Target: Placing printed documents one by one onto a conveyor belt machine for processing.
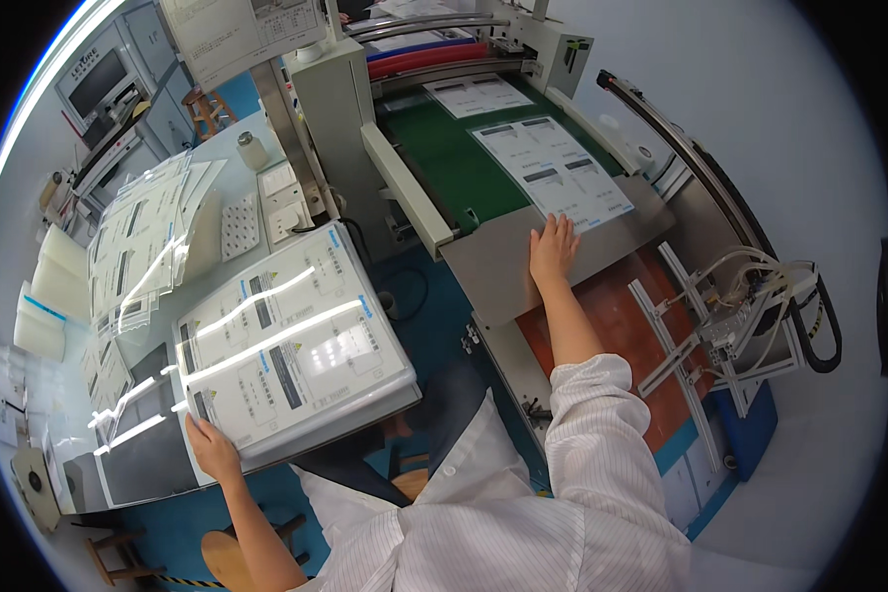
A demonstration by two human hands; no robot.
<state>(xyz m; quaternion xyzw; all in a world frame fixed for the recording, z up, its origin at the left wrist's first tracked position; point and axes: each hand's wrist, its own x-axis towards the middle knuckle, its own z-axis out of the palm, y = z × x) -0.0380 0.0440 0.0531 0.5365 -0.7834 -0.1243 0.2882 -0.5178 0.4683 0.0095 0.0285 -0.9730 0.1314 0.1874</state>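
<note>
The left hand (pixel 210 449) lies flat, fingers spread, on the near corner of a stack of shiny printed sheets (pixel 291 345) on the grey table (pixel 138 464). Farther off, the right hand (pixel 553 249) lies flat on the grey tray (pixel 493 266), fingertips touching a printed sheet (pixel 553 168) coming off the green belt (pixel 444 148).

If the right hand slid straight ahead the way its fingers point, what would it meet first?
The right hand lies flat on the grey plate, fingers pointing up the machine. Just ahead is the printed sheet coming off the green belt; the fingertips look to be at its near edge already, though depth is unclear.
</note>
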